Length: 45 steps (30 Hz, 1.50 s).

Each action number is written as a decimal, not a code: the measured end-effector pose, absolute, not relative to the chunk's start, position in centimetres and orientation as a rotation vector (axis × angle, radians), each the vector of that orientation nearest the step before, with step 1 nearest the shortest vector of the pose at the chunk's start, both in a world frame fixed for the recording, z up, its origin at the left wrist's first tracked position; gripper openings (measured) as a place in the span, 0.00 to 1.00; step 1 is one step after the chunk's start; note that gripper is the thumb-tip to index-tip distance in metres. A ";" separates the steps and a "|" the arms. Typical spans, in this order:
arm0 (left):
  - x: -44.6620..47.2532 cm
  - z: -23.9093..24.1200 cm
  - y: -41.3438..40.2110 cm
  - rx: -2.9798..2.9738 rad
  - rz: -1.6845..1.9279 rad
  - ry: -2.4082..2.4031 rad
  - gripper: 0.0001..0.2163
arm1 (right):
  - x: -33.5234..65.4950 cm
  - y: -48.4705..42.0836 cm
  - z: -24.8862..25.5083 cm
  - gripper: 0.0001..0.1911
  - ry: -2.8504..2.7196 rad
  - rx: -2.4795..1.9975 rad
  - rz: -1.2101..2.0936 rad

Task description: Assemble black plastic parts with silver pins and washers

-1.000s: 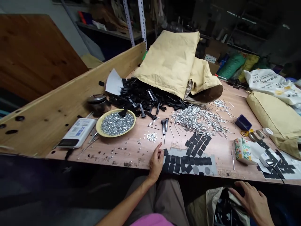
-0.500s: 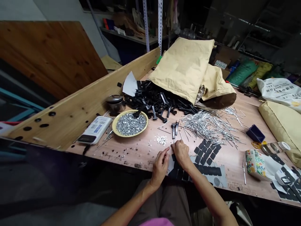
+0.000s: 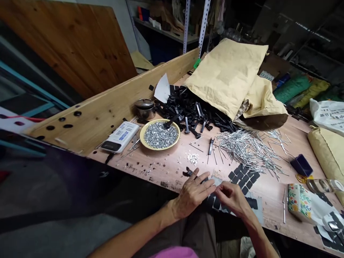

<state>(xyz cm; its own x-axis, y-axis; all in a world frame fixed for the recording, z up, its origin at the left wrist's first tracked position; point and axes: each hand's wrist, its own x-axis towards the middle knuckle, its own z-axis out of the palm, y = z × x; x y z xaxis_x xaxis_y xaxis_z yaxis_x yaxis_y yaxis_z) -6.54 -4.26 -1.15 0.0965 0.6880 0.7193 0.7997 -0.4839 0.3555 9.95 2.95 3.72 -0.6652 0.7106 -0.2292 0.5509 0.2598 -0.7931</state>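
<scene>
My left hand (image 3: 191, 195) is stretched out with fingers spread over the front of the bench. A black plastic part (image 3: 187, 172) pokes out by its fingertips; whether the hand presses on it is hidden. Close by on the right, my right hand (image 3: 233, 197) has thumb and forefinger pinched together above a grey sheet of black pads (image 3: 244, 179). What it pinches is too small to make out. Another black part with a metal strip (image 3: 211, 146) lies beyond the hands. A small heap of washers (image 3: 192, 158) is just past my left fingers.
A yellow bowl of small metal pieces (image 3: 142, 142) stands left, beside a white device (image 3: 120, 137). Behind are piled black parts (image 3: 186, 120) under a paper sack (image 3: 228, 71). Metal pins (image 3: 245, 150) lie right of centre, then a blue tray (image 3: 301, 165) and a flowered box (image 3: 299, 202).
My left hand has flattened and spread its fingers. The right hand has moved right over the pads. One of two black parts lying together now shows by my left hand. The view has swung left.
</scene>
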 end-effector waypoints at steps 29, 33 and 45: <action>-9.6 -1.0 -3.7 -0.747 -3.169 -3.124 0.34 | 1.1 7.6 -2.0 0.10 -2.168 -1.093 1.220; -8.8 -0.3 -3.9 -0.986 -3.117 -3.080 0.33 | 2.7 5.7 -0.9 0.11 -1.854 -1.025 1.521; -7.2 1.1 -5.1 -1.342 -3.058 -3.104 0.32 | 6.2 3.8 1.3 0.12 -1.982 -0.903 1.237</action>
<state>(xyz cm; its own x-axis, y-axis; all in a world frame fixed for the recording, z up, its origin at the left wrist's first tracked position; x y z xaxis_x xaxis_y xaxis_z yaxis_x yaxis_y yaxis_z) -7.20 -5.08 1.13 -0.0528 0.8938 -0.4453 -0.4318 0.3817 0.8173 6.23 3.76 1.27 -0.5696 0.8082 0.1493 0.2212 0.3257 -0.9192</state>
